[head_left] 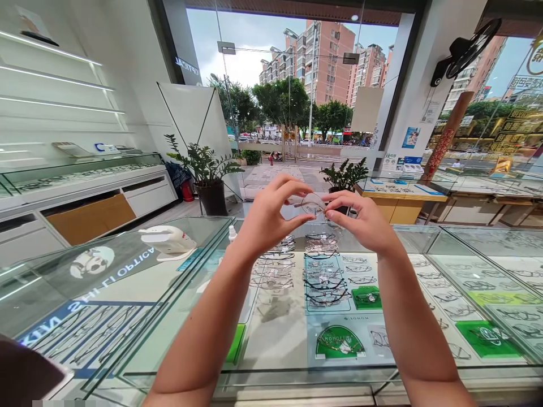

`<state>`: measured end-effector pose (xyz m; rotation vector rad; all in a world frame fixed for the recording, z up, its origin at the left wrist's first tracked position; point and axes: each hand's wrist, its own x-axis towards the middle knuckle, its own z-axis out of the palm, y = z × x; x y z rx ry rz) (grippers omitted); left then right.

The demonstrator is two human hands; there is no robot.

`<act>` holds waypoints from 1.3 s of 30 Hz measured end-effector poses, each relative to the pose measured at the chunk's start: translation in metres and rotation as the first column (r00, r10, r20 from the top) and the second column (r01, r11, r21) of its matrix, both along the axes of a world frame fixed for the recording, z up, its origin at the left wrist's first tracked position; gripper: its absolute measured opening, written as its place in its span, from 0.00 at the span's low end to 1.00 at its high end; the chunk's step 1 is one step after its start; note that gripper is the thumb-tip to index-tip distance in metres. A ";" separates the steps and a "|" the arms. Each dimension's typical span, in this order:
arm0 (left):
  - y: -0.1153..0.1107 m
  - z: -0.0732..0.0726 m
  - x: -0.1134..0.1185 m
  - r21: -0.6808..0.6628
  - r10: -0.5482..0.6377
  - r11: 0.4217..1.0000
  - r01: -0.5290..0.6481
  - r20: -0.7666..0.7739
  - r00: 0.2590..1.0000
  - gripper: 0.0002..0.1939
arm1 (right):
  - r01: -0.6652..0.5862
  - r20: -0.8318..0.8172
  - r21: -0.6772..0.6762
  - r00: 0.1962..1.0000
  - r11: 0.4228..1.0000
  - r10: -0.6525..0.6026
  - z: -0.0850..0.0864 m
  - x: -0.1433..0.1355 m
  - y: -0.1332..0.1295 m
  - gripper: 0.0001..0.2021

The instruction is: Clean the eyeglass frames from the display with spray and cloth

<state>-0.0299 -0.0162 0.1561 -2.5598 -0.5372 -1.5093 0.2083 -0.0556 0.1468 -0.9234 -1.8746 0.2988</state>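
Note:
Held up above the glass counter is a pair of thin-rimmed eyeglasses (313,204), with a clear round lens showing between my hands. My left hand (278,212) grips the left part of the glasses, its thumb below and fingers curled over the top. At the other side, my right hand (360,217) pinches the frame near the lens edge between thumb and fingers. Part of the frame is hidden behind my fingers. Below them, rows of eyeglasses (324,282) lie on a display mat inside the counter.
The glass display counter (271,370) spans the front. A white device (167,240) and a small white bottle (232,233) stand on the left. Potted plants (211,195) flank the glass doors. A wall fan (473,51) hangs at upper right. A dark object (29,373) intrudes at lower left.

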 end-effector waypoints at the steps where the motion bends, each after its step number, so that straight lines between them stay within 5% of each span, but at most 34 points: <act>1: 0.001 0.000 0.000 -0.008 -0.028 1.000 0.028 0.011 1.000 0.21 | -0.022 -0.009 -0.024 1.000 0.999 0.022 0.000 0.001 0.001 0.04; 12: 0.011 -0.008 0.003 -0.165 -0.252 0.948 0.273 0.135 0.958 0.23 | -0.216 -0.183 -0.234 0.967 0.948 0.175 -0.004 0.004 0.010 0.08; 17: 0.011 -0.010 0.010 -0.095 -0.097 0.988 0.124 0.246 0.964 0.30 | -0.053 -0.251 -0.142 0.968 0.988 0.016 -0.008 0.006 0.019 0.09; 20: 0.005 -0.012 0.017 -0.092 0.075 0.995 -0.044 0.362 0.929 0.14 | 0.106 -0.264 -0.056 0.957 0.993 -0.117 -0.011 0.001 0.022 0.09; 27: 0.003 -0.020 0.028 -0.561 0.018 0.819 0.122 0.236 0.972 0.20 | 0.287 -0.155 0.242 0.954 0.927 -0.255 -0.019 -0.040 0.015 0.08; 34: 0.013 -0.023 0.029 -0.650 0.029 0.718 0.249 0.385 0.923 0.20 | 0.320 -0.057 0.367 0.945 0.874 -0.322 -0.027 -0.058 0.005 0.12; 39: 0.013 -0.019 0.023 -0.640 0.066 0.750 0.166 0.322 0.944 0.13 | 0.289 -0.130 0.276 0.956 0.917 -0.262 -0.018 -0.047 -0.006 0.05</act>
